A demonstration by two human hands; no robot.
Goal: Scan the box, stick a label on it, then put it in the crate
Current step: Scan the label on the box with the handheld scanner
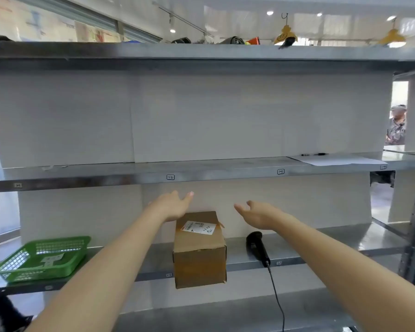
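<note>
From the head camera I see my left hand [175, 205] and right hand [258, 214] both spread and holding nothing, raised above a brown cardboard box [199, 250] standing on the metal shelf [321, 250] between a green crate [42, 258] and a black scanner [258, 246]. The box's white label [198, 227] carries print and handwriting too blurred to read.

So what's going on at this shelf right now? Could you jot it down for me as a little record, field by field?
box: brown cardboard box on the metal shelf, its front end past the edge, a white printed label on top
scanner: black corded handheld scanner lying right of the box
crate: green plastic mesh crate at the left, a slip of paper inside
left hand: left hand open, above the box's far left corner
right hand: right hand open, above the scanner
</note>
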